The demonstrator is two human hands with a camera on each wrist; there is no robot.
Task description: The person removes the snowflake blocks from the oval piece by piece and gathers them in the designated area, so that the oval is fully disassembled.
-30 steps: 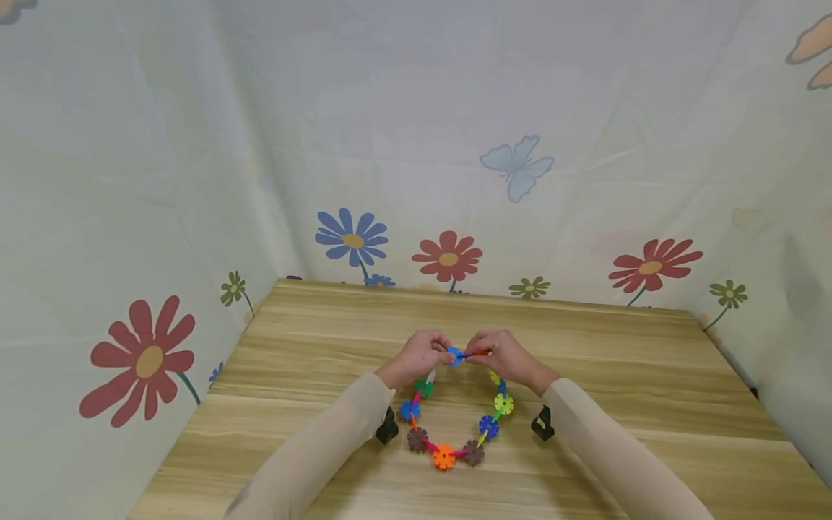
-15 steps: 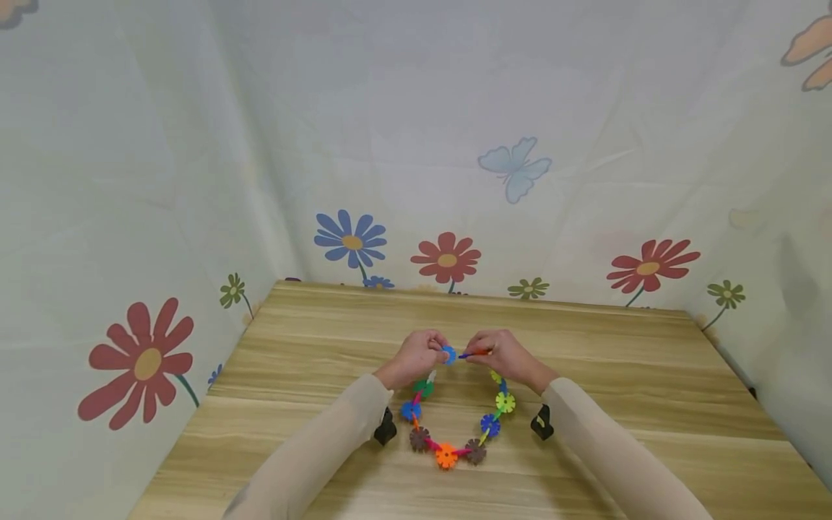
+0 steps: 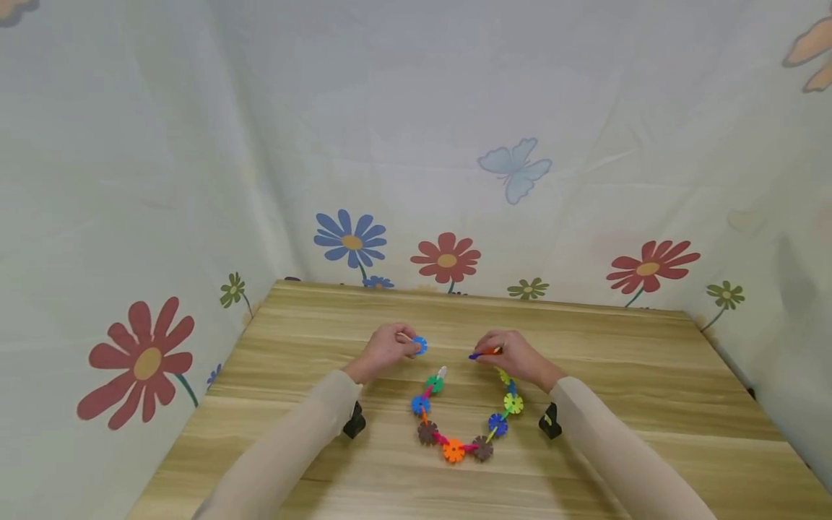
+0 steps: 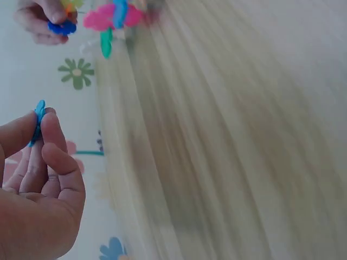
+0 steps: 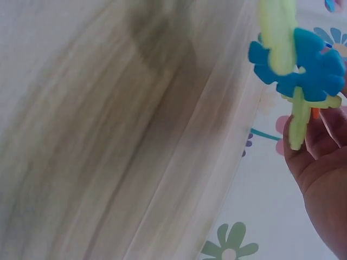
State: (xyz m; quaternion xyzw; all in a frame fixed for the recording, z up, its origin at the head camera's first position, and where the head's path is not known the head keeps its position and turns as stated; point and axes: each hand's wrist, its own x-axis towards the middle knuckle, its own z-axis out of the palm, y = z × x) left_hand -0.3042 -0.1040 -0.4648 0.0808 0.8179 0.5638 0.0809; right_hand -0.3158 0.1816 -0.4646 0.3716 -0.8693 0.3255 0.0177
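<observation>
My left hand (image 3: 383,350) pinches a light blue notched flower disc (image 3: 421,345) between thumb and fingers, apart from the chain. In the left wrist view this disc (image 4: 38,125) is seen edge-on. My right hand (image 3: 515,355) pinches one end of a chain of linked flower discs, at an orange piece with a dark blue disc (image 3: 474,355) sticking out towards the left. From there the chain curves down past yellow and blue discs to an orange disc (image 3: 453,451) at the front, then up the left side to a white disc (image 3: 443,372) at its free end.
The wood-grain table (image 3: 325,310) lies under both hands. Behind it hangs a pale cloth (image 3: 416,108) printed with flowers and a butterfly. Black wrist cameras (image 3: 354,421) show below each forearm.
The light blue disc has come apart from the dark blue one, and my left hand has carried it left. My right hand has shifted slightly right with its chain end.
</observation>
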